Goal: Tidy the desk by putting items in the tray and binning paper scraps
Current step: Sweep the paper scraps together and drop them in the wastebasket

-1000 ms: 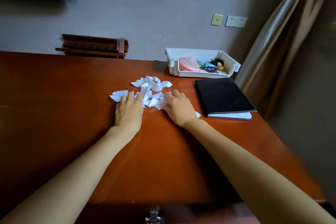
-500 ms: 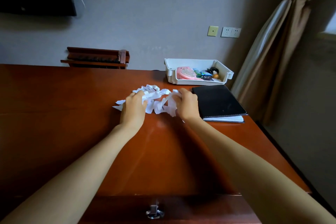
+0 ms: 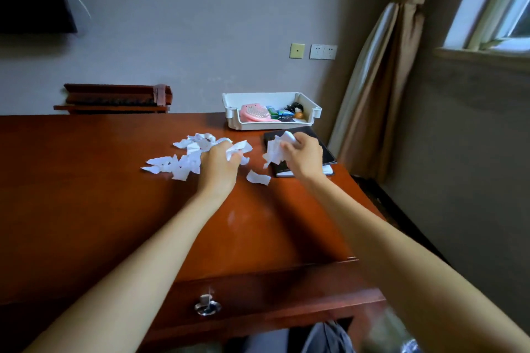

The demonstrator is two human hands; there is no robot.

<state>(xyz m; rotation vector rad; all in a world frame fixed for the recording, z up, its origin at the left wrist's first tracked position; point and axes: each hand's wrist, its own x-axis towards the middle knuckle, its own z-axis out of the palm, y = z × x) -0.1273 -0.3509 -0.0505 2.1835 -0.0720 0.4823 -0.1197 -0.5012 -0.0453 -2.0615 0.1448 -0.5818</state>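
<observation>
White torn paper scraps (image 3: 183,160) lie scattered on the brown wooden desk (image 3: 86,195). My left hand (image 3: 219,163) grips a bunch of scraps at the right side of the pile. My right hand (image 3: 304,159) is lifted a little above the black notebook (image 3: 327,149) and grips another bunch of scraps. One loose scrap (image 3: 258,177) lies on the desk between my hands. The white tray (image 3: 232,112) stands at the desk's back, holding a pink hairbrush (image 3: 256,114) and several small items.
A drawer with a metal ring pull (image 3: 207,306) runs under the desk's front edge. A wooden rack (image 3: 114,97) stands behind the desk at the wall. A curtain (image 3: 372,89) hangs to the right, beside a window. No bin is in view.
Both hands went from pressing flat on the pile to gripping scraps. The right hand lifted its bunch rightward over the notebook. One scrap now lies apart between the hands. The camera tilted up.
</observation>
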